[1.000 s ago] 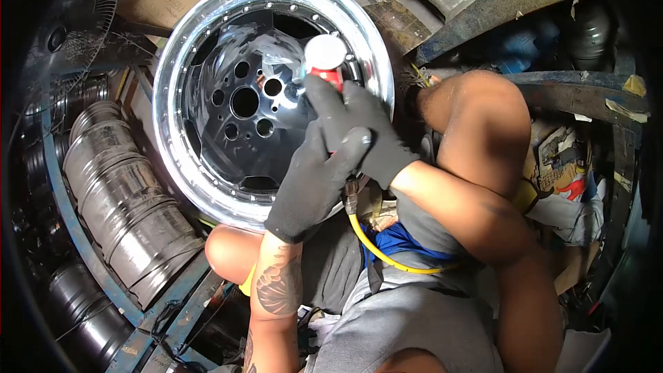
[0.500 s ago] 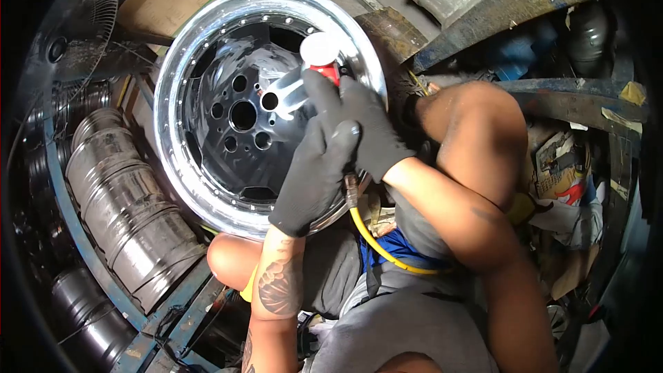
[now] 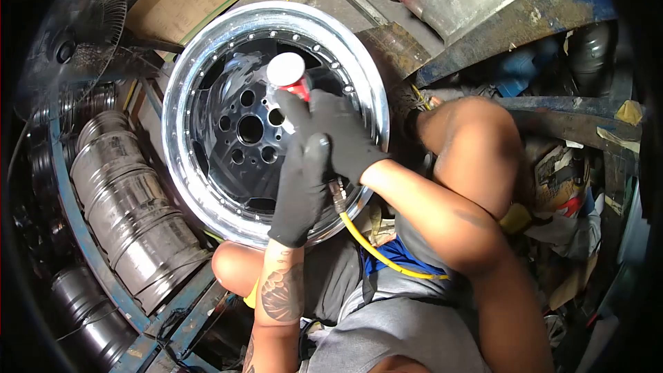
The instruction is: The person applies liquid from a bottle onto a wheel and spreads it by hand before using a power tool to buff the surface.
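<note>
Polished lip and dark face make one wheel (image 3: 177, 117), its bright lip encircling the black center face (image 3: 231, 166), which has a round center bore with smaller holes around it. Ridged metal barrels (image 3: 135, 197) lie in a row to the left of the wheel, beside a blue metal frame (image 3: 79, 224). Whether anything is inside the barrels cannot be told.

The red tool (image 3: 298, 88) is held over the wheel, between its center bore and the right part of its lip. The left hand (image 3: 300, 183), gloved, is closed around the tool's lower body from the left, its thumb up; the right hand (image 3: 349, 135), also gloved, is wrapped over it from the right. The hands cover most of the body, and the red part with the white disc (image 3: 286, 69) shows just beyond the fingers.

The tool's long axis runs slantwise, from the disc near the upper edge of the black face down toward the wheel's lower right lip. The disc end points away from the person and slightly to the left; the other end, joined to a yellow hose (image 3: 373, 252), points toward the person's lap. Whether the disc touches the wheel cannot be told.
</note>
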`<state>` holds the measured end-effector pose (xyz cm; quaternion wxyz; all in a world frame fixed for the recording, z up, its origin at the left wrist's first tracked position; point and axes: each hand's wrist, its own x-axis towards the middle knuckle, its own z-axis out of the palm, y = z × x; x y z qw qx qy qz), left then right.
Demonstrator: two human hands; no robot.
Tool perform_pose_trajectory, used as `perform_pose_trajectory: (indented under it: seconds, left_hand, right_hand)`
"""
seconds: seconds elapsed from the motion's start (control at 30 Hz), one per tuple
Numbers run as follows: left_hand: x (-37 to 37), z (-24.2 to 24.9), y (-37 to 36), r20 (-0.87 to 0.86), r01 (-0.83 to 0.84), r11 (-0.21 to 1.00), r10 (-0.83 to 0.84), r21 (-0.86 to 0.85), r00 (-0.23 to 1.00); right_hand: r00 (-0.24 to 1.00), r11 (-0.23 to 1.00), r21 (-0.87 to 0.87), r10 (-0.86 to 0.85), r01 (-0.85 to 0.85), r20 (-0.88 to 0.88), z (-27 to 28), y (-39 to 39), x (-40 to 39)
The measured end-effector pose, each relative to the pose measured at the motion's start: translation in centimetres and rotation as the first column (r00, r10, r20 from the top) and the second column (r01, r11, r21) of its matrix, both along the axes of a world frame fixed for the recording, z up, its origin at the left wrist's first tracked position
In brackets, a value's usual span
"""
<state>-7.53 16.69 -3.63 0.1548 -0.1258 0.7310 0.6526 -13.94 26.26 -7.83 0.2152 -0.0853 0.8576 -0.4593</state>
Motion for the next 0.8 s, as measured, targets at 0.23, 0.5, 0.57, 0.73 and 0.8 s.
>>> perform_pose_trajectory:
  seconds: [0.23, 0.5, 0.57, 0.73, 0.8]
  left_hand:
    - [-0.1, -2.2, 0.0, 0.08, 0.098, 0.994, -0.094, -0.051, 0.992]
    - [0.3, -2.6, -2.8, 0.145, -0.091, 0.993, 0.079, 0.074, 0.986]
    - [-0.2, -2.1, -3.2, 0.119, -0.124, 0.958, 0.096, 0.26, 0.988]
    - [-1.3, -2.9, -5.1, -0.046, 0.098, 0.903, -0.087, 0.419, 0.995]
    - [-1.8, -5.6, -4.9, -0.368, 0.214, 0.977, -0.191, 0.023, 0.91]
  right_hand:
    - [0.917, 0.918, -0.074, -0.38, 0.39, 0.119, -0.8, 1.1, 0.0]
    - [0.978, 0.983, -0.103, -0.137, 0.154, 0.155, 0.7, -2.4, -0.9]
    - [0.997, 0.988, -0.135, -0.073, 0.077, 0.031, -0.8, -3.1, -1.3]
    - [0.974, 0.977, -0.079, -0.189, 0.199, 0.125, 1.2, -3.5, -1.8]
    - [0.93, 0.953, -0.011, -0.294, 0.304, 0.22, 1.6, -2.9, -2.2]
